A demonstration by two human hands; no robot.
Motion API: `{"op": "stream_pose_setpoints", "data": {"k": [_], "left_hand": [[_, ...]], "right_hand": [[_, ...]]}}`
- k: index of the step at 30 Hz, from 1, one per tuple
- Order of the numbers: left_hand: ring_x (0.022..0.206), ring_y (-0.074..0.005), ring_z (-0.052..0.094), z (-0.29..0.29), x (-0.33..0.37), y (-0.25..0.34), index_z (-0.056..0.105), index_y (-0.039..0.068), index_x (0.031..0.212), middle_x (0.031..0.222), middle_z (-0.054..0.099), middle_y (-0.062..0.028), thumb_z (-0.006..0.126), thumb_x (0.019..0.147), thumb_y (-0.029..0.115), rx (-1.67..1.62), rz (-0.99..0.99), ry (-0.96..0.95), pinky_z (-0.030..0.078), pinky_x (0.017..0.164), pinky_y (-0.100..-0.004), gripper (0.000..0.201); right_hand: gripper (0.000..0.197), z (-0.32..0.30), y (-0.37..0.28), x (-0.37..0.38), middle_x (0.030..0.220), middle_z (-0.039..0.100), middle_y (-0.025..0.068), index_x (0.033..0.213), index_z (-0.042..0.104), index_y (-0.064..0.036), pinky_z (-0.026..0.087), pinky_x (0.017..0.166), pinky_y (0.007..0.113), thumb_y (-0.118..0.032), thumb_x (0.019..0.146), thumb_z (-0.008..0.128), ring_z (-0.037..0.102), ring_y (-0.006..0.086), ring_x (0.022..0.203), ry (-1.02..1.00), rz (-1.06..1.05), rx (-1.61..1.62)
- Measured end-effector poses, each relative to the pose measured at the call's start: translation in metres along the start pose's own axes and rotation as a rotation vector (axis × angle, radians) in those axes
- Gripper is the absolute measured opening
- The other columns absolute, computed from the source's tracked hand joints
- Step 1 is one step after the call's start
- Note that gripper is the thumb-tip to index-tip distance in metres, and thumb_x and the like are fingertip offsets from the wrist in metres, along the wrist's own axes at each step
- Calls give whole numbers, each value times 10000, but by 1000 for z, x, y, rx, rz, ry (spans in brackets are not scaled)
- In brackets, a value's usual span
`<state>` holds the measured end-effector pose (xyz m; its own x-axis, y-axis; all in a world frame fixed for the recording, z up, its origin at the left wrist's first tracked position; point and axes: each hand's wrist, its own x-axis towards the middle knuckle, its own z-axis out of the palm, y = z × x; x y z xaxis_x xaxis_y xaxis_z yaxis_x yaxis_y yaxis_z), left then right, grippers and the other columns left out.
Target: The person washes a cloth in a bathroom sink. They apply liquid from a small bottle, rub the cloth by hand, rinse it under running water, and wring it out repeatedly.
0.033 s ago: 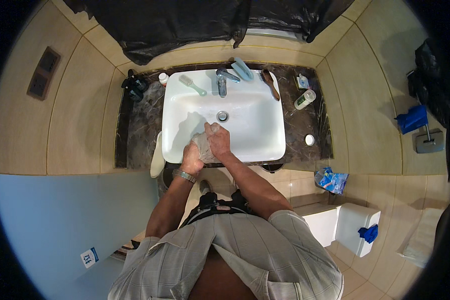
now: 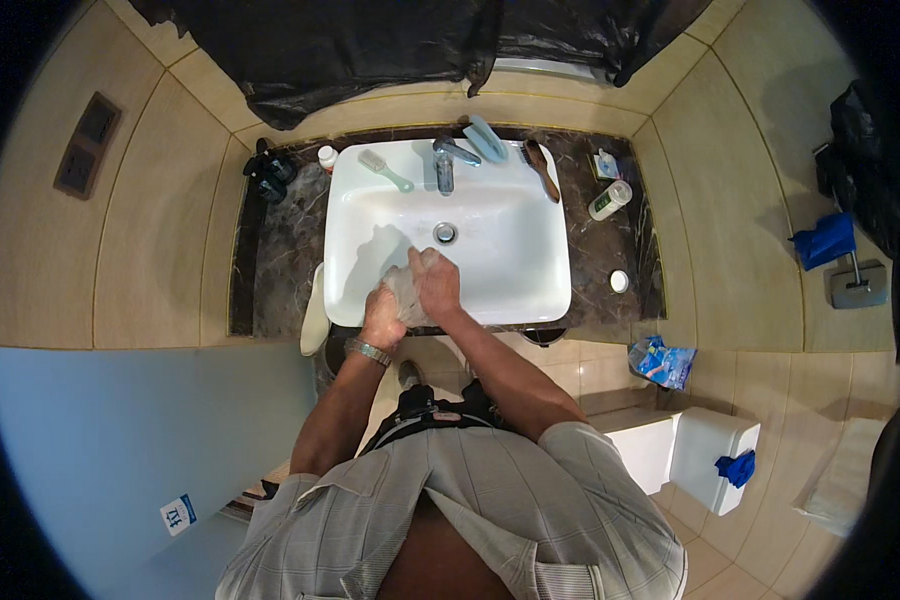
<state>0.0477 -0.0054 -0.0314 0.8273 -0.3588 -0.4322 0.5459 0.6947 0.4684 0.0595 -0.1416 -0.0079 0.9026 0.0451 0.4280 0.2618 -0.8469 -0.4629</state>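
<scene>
Over the near left part of the white sink (image 2: 510,290), my two hands are close together on a crumpled, translucent whitish piece, like thin plastic film or mesh (image 2: 407,296). My left hand (image 2: 381,318), with a metal watch on the wrist, is closed round its left side. From the right, my right hand (image 2: 437,286) grips it with curled fingers. Its exact kind cannot be made out. Beyond the hands are the round metal drain (image 2: 445,233) and the chrome faucet (image 2: 444,170). No water stream shows.
Along the sink's back rim lie a pale green brush (image 2: 386,172), a light blue item (image 2: 485,139) and a wooden brush (image 2: 540,170). A bottle (image 2: 610,200) and white lid (image 2: 619,281) rest on the dark marble counter (image 2: 605,240). Black bottles (image 2: 270,172) stand left.
</scene>
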Motion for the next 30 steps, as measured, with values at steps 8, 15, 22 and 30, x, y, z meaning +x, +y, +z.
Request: {"op": "stream_pose_setpoints", "data": {"k": [8, 15, 22, 30], "left_hand": [[1164, -204, 637, -43, 13, -3, 596, 100, 1272, 1262, 664, -52, 444, 1115, 363, 262, 164, -4, 534, 1007, -373, 342], [1082, -265, 693, 57, -16, 19, 603, 17, 1288, 1217, 684, -110, 589, 1057, 365, 192, 139, 366, 587, 921, -415, 418], [990, -255, 694, 54, -16, 35, 649, 31, 1197, 1103, 700, -97, 603, 1050, 351, 116, 171, 362, 584, 881, -410, 355], [928, -207, 539, 17, -31, 13, 553, 117, 1386, 1116, 560, -57, 601, 986, 581, 578, 6, 628, 470, 686, -332, 614]], "right_hand": [[233, -23, -67, 6, 760, 660, 104, 791, 644, -71, 534, 706, 441, -264, 909, 701, 667, 314, 745, 99, 227, 510], [415, -8, 32, 3, 743, 621, -20, 803, 635, -88, 487, 677, 300, -449, 1005, 670, 585, 122, 712, -191, 778, 977], [330, -86, 26, 6, 912, 646, 1, 1069, 642, -91, 497, 688, 295, -358, 924, 771, 594, 129, 776, -720, 720, 993], [337, -76, 2, 4, 992, 629, 73, 1139, 643, -53, 507, 729, 296, -154, 860, 801, 602, 137, 846, -239, 709, 1123]]}}
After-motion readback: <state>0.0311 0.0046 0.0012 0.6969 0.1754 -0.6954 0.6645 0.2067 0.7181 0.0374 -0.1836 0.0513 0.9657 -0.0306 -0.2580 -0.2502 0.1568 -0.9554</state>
